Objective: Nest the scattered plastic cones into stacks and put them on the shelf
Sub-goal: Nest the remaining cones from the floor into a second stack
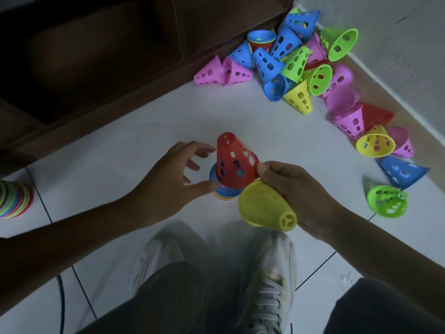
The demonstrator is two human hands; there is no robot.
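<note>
White tiled floor (pixel 125 131) carries everything. Dark wooden shelf (pixel 91 56) runs along the floor's far-left edge, compartments in shadow. Pale wall (pixel 397 39) bounds the far-right edge.

Loose pile of cones (pixel 296 61) in the far corner where shelf meets wall: blue, pink, green, yellow, red, lying on their sides and tangled, some already pushed into each other. A looser trail of cones runs on along the right edge by the wall, ending with a blue cone (pixel 404 172) on its side and a green cone (pixel 387 201) mouth-up nearest the person.

Finished stack (pixel 14 198) of nested cones at the floor's left edge, partly cut off, many-coloured rims showing.

Mid-floor, a short stack in progress (pixel 222 191), blue rim on top, yellow and red rims below. Red cone (pixel 234 162) sits tilted over its top, not seated flat.

Right hand (pixel 298 189) pinches red cone's lower rim with thumb and forefinger, and the other fingers clasp a yellow cone (pixel 265 208) against the palm, narrow end toward the person.

Left hand (pixel 178 174) fingers spread and relaxed, holding nothing; thumb tip appears to touch the stack's blue rim.

Near edge: two pale shoes (pixel 267 273), dark trouser legs.
</note>
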